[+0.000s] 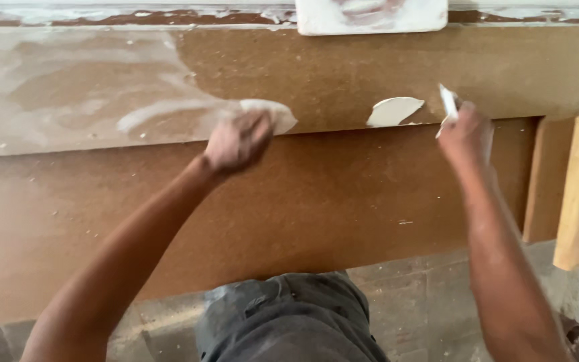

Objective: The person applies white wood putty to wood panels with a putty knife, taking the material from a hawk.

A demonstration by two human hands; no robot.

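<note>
The right hand (465,134) gripped a thin white flat scraper (447,102), its long axis near upright, blade projecting above closed fingers beside the brown fibreboard panel (343,74). The left hand (237,142), curled, pressed white putty (273,110) onto that panel.

Head view, close, down onto board (343,201)

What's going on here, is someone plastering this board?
A person is spreading white filler over a brown board. The left hand presses a scraper loaded with filler against the board's front edge, beside the part already smeared white. The right hand holds a second white scraper, tilted, just right of a fresh blob of filler on the edge. The right half of the board is still bare. A white slab lies at the far side.
</note>
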